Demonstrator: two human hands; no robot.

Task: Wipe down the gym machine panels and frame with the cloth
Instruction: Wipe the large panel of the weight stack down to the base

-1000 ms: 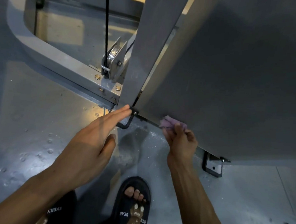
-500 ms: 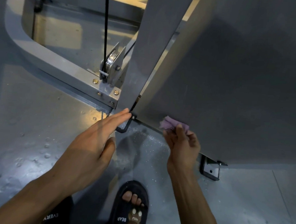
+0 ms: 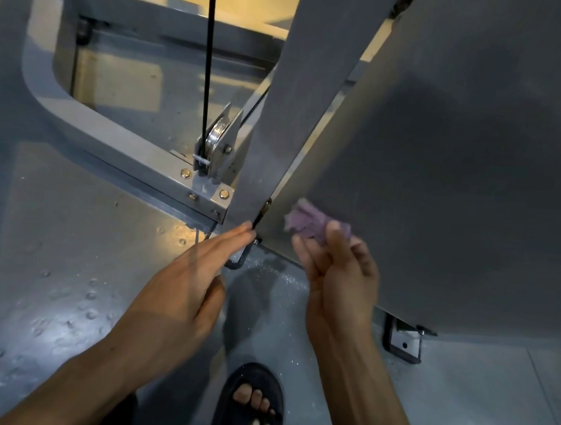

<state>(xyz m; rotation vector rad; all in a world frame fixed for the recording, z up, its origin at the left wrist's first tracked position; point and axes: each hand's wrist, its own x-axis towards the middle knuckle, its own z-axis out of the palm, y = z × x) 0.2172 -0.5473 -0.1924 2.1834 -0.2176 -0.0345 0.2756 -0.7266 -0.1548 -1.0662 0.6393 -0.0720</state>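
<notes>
Two hands are at work low on the machine, seen from the one head-worn view looking down past the person's arms. Taking the big grey panel (image 3: 436, 188) as the landmark: the right hand (image 3: 337, 280) is raised against its lower left corner, and the purple cloth (image 3: 308, 222) is bunched at the fingertips (image 3: 335, 234), held between them and lying on or just at the panel face; the blur keeps me from telling how firmly it presses. The left hand (image 3: 184, 291) reaches in from the left of the panel, fingers straight and holding nothing, their tips touching the foot of the upright post (image 3: 297, 109) right at the seam where post and panel meet. Further left of the panel runs the frame rail (image 3: 120, 139), with the pulley (image 3: 216, 140) and black cable (image 3: 209, 62) standing on its near end. Below the panel's bottom edge sit a floor bracket (image 3: 402, 344) and the person's sandalled foot (image 3: 253, 402).

I'd say the step in hand is wiping the panel's bottom corner. The next move likely calls for carrying the cloth along the lower edge or up the face, then over to the post and rail, keeping clear of the cable and pulley.
</notes>
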